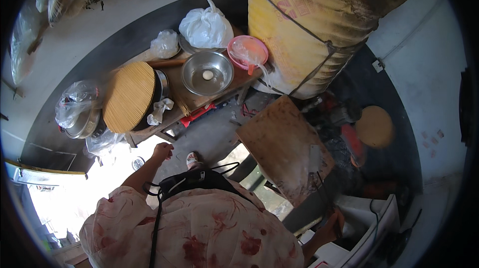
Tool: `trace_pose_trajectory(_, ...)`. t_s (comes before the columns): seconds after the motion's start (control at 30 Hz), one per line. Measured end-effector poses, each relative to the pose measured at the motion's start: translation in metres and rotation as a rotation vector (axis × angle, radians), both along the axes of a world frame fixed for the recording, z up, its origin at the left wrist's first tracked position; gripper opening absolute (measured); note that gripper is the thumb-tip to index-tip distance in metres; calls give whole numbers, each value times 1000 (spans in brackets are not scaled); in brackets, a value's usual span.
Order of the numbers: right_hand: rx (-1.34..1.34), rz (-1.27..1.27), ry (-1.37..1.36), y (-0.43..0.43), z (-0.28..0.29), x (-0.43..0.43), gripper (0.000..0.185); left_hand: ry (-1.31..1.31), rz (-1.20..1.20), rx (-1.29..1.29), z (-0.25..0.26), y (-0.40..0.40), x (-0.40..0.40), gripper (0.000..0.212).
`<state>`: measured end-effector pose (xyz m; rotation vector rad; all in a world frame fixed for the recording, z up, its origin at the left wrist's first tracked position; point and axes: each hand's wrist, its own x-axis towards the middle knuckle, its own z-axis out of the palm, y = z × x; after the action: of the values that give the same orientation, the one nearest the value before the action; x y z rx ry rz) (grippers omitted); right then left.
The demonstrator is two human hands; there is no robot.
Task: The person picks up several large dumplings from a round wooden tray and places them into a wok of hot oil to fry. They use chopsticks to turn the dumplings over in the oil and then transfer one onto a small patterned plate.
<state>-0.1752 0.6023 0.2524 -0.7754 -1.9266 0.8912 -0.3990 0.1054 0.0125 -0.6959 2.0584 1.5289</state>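
Note:
My left hand (163,152) hangs over the floor in front of the bench, fingers curled, with nothing visible in it. On the lower right, my right hand (332,224) is beside an open-topped white appliance or cabinet (385,212). Its fingers are bent, and a dark thin shape lies against them; whether it is held is unclear. A low wooden table (277,144) with a pale, dusty surface stands ahead of that hand. On it lies a grey rectangular object (314,157), too blurred to name.
A wooden bench (239,81) carries a metal bowl (191,69) holding an egg (208,75), a round slatted lid (129,98) over a pot, a white plastic bag (206,26) and a pink basket (247,40). A tall, roped yellow sack (303,25) stands behind. A round stool (374,126) is right.

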Motion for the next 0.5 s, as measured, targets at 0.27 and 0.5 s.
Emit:
trace_pose_trajectory(0.27, 12, -148, -161, 8, -10, 27, 27, 7, 155, 218, 29, 42, -68, 22)
trace_pose_trajectory(0.5, 110, -110, -169, -10, 1, -25, 26, -21, 198, 393, 28, 44, -139, 20)
